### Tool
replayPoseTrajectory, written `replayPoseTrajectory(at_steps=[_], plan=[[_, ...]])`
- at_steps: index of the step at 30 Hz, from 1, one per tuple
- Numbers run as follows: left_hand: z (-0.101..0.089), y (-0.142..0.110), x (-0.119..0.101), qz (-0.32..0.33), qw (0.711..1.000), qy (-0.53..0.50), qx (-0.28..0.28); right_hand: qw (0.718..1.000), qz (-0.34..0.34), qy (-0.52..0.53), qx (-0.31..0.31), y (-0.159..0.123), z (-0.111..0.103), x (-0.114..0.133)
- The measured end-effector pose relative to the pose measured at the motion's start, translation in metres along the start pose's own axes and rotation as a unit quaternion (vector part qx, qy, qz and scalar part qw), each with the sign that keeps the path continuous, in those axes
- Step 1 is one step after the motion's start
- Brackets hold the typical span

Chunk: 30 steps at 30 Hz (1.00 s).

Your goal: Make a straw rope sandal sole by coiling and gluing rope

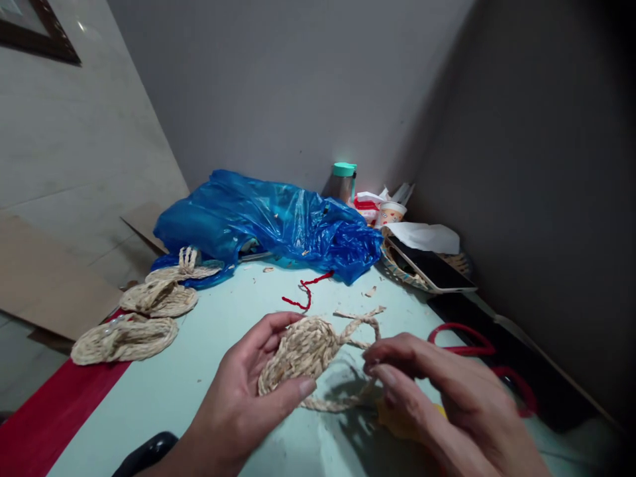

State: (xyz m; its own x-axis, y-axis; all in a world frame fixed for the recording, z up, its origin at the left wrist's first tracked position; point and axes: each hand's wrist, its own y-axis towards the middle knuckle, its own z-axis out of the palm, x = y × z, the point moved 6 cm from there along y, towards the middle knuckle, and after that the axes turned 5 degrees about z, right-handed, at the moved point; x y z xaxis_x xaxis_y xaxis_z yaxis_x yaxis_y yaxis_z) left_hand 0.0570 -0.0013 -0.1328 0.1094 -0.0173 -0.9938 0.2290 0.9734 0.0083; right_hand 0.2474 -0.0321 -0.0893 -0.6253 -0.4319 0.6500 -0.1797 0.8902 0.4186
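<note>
1. Two bare hands work above a pale mint-green tabletop (163,397); the left hand (243,387) grips an oval, sole-shaped piece of beige braided straw (303,351) between thumb and fingers, near the table's front.
2. The right hand (447,391) has thumb and forefinger brought together beside a loose loop of beige plaited cord (332,405); whether they pinch it, I cannot tell.
3. Done, as far as shows: the oval's rows look packed into a firm body. Left over: the cord stands away from it as an open loop, seemingly not worked in.
4. Three beige woven straw slippers (126,341) at the left look finished.
5. The right fingers hide part of the loop and cover much of a yellow object (397,421), unclear in kind.
6. A glossy black object (149,454) is cut off below; the oval's underside is out of sight.
</note>
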Motion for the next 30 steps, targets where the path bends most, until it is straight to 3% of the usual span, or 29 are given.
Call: replayPoseTrajectory(at_steps=[2, 5, 8, 15, 20, 30], plan=[[0.003, -0.004, -0.001, 0.009, 0.999, 0.026, -0.023, 0.994, 0.055, 0.078, 0.051, 0.000, 0.010, -0.004], [0.010, -0.010, -0.001, -0.016, 0.999, 0.028, -0.035, 0.960, 0.143, 0.218, 0.101, -0.001, 0.021, -0.011], [0.016, -0.012, 0.000, -0.034, 0.999, 0.021, -0.023, 0.933, 0.185, 0.288, 0.111, -0.001, 0.024, -0.013], [0.020, -0.013, 0.005, -0.040, 0.998, 0.053, -0.022, 0.925, 0.220, 0.295, 0.088, 0.001, 0.025, -0.014], [0.027, -0.013, 0.009, -0.055, 0.997, 0.011, 0.054, 0.895, 0.274, 0.332, 0.120, -0.002, 0.034, -0.015], [0.020, -0.010, 0.011, -0.086, 0.993, 0.021, 0.079, 0.929, 0.216, 0.261, 0.151, -0.007, 0.034, -0.012]])
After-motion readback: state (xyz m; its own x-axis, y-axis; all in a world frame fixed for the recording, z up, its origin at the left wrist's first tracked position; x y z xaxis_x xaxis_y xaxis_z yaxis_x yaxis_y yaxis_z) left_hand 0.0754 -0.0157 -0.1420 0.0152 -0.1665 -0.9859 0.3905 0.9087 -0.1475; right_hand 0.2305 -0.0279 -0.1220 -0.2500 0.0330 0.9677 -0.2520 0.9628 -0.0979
